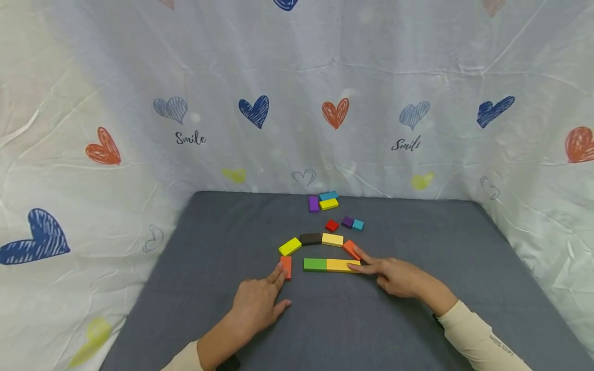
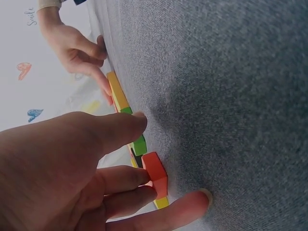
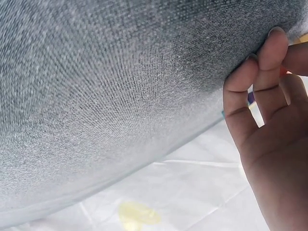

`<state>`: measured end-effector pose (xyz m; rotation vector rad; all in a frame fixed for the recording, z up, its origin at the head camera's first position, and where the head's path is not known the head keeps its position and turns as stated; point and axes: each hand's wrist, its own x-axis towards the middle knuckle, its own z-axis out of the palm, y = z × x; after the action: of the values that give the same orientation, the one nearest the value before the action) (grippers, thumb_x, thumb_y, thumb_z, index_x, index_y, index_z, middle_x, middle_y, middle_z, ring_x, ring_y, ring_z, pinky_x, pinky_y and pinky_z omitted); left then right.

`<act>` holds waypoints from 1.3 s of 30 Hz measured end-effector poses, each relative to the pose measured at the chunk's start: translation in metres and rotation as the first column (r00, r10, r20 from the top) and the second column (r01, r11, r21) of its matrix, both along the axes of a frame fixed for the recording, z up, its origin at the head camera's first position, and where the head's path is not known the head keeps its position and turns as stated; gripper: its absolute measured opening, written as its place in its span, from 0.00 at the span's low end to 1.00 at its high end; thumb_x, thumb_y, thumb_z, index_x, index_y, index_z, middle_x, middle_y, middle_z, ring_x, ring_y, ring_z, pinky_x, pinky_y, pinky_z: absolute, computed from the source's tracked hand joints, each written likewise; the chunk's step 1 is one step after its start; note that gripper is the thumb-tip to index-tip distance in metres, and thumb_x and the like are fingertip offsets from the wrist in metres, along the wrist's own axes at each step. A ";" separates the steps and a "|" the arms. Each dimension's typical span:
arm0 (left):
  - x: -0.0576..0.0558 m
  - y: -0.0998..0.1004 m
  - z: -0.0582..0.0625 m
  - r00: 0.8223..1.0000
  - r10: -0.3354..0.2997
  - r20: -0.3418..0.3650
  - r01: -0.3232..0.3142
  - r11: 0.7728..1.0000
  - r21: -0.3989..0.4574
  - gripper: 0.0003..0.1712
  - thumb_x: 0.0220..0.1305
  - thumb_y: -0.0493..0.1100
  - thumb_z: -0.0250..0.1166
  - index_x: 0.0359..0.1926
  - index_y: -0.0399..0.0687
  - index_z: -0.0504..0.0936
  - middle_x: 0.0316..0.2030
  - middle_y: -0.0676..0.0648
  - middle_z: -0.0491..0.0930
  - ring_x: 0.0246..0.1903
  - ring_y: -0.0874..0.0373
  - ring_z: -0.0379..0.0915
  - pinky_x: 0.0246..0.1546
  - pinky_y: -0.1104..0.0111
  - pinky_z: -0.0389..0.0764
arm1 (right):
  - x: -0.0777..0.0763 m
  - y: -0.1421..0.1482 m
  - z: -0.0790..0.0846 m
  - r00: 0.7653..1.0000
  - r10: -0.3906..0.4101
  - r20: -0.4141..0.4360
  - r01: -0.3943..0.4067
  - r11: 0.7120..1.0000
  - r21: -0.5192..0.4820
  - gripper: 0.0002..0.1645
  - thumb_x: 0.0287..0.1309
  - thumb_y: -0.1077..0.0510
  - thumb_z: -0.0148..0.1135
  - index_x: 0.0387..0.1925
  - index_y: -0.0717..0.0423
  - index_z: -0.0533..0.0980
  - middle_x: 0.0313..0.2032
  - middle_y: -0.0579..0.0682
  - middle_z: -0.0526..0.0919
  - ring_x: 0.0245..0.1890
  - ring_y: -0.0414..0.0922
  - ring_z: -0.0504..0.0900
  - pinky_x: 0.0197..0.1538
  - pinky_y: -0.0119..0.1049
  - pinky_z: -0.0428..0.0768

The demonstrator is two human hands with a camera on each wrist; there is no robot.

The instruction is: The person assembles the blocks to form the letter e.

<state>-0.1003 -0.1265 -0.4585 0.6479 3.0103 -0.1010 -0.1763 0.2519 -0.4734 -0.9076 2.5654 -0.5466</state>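
Note:
My left hand (image 1: 256, 303) touches an orange block (image 1: 288, 269) with its fingertips, the thumb held apart; the left wrist view shows two fingers against that orange block (image 2: 156, 174). My right hand (image 1: 400, 276) reaches in from the right. One extended finger rests on another orange block (image 1: 350, 248), a second on the end of a yellow block (image 1: 337, 265). A green block (image 1: 314, 264) lies end to end with the yellow one. Above this row, a lime-yellow block (image 1: 290, 246), a black block (image 1: 310, 239) and a pale yellow block (image 1: 332, 239) curve between the orange ones.
Behind the arch lie a small red block (image 1: 331, 225), a dark purple block (image 1: 347, 222) and a light blue block (image 1: 358, 224). Farther back are purple (image 1: 313, 204), blue (image 1: 328, 196) and yellow blocks (image 1: 329, 204). A heart-printed cloth (image 1: 297, 149) hangs around the grey table (image 1: 223, 232).

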 end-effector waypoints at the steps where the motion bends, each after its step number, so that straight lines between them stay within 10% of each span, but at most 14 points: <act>1: 0.000 0.000 0.000 1.000 0.002 0.004 -0.002 1.000 -0.003 0.43 0.68 0.69 0.67 0.75 0.52 0.75 0.74 0.50 0.72 0.29 0.58 0.84 0.27 0.61 0.77 | 0.000 0.000 0.000 1.000 -0.001 0.003 0.001 1.000 0.000 0.49 0.66 0.75 0.53 0.79 0.27 0.66 0.83 0.49 0.54 0.17 0.36 0.54 0.22 0.30 0.59; 14: 0.005 -0.003 0.002 0.999 0.010 0.032 -0.011 1.000 0.025 0.49 0.68 0.70 0.66 0.81 0.53 0.66 0.79 0.51 0.64 0.18 0.61 0.72 0.20 0.64 0.68 | 0.001 -0.001 -0.001 1.000 -0.001 0.003 0.001 1.000 -0.010 0.49 0.66 0.75 0.52 0.78 0.28 0.67 0.83 0.49 0.54 0.15 0.36 0.52 0.23 0.29 0.59; 20: -0.005 -0.002 0.014 0.989 -0.048 -0.142 0.060 0.995 0.082 0.44 0.67 0.67 0.70 0.77 0.53 0.73 0.74 0.50 0.73 0.12 0.64 0.60 0.16 0.67 0.61 | 0.001 0.000 -0.002 1.000 0.003 0.004 -0.003 1.000 -0.008 0.49 0.66 0.75 0.53 0.78 0.28 0.66 0.83 0.49 0.53 0.15 0.36 0.52 0.22 0.30 0.59; 29: -0.044 0.020 0.054 0.902 -0.192 -0.386 0.260 0.957 0.131 0.25 0.73 0.57 0.68 0.65 0.54 0.86 0.64 0.51 0.83 0.33 0.58 0.87 0.27 0.67 0.81 | 0.001 0.000 -0.001 1.000 0.010 -0.012 -0.010 1.000 -0.013 0.49 0.66 0.75 0.53 0.78 0.29 0.66 0.83 0.49 0.53 0.19 0.36 0.55 0.23 0.30 0.60; 34: -0.075 0.039 0.068 0.901 -0.247 -0.357 0.319 0.934 0.159 0.21 0.75 0.54 0.67 0.63 0.55 0.87 0.61 0.52 0.85 0.51 0.55 0.87 0.41 0.62 0.88 | 0.001 0.000 -0.001 1.000 0.017 -0.023 -0.017 1.000 -0.022 0.48 0.67 0.75 0.54 0.78 0.30 0.67 0.83 0.49 0.53 0.20 0.36 0.59 0.23 0.30 0.61; 39: -0.110 0.062 0.071 0.911 -0.295 -0.290 0.341 0.932 0.122 0.18 0.74 0.51 0.68 0.61 0.55 0.87 0.53 0.53 0.88 0.44 0.56 0.86 0.36 0.64 0.87 | 0.001 0.001 -0.002 1.000 0.022 -0.014 -0.022 0.999 -0.025 0.49 0.68 0.75 0.54 0.79 0.30 0.65 0.84 0.48 0.52 0.18 0.36 0.58 0.23 0.30 0.61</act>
<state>-0.2103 -0.0650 -0.3879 1.2383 3.1580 0.0626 -0.1751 0.2527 -0.4750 -0.9500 2.5633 -0.5691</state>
